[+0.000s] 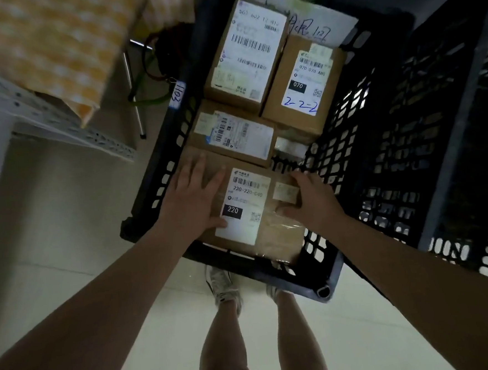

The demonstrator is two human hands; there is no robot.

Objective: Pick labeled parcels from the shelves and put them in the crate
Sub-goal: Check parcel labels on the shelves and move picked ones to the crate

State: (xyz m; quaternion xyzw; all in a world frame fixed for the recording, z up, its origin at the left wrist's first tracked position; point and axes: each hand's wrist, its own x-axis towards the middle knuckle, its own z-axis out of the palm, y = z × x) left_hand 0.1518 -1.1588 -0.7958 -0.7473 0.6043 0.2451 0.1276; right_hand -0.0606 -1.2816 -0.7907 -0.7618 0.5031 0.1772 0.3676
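Both hands are down on the parcel (272,229), which lies at the near end of the crate (350,154), inside its walls as far as I can see. The left hand (193,194) lies flat on the top, fingers straight and spread, holding nothing — only pressing. The right hand (310,200) sits on the other end, thumb laid along the top and fingers bent toward the far edge. Whether it actually grips there I cannot tell.

The parcel is a brown cardboard box sealed with clear tape that shines below the right hand. Between the hands is a white label (242,205) with a barcode, "220-220" in print and a black patch reading 220. A smaller sticker sits by the right fingers.

It looks stiff and squarish, and likely not heavy. I would take it by the two short ends, palms on the side walls, since the taped top seems slick. Beyond the fingertips three more labelled boxes (235,135) lie packed close — so it probably has little room to slide forward.
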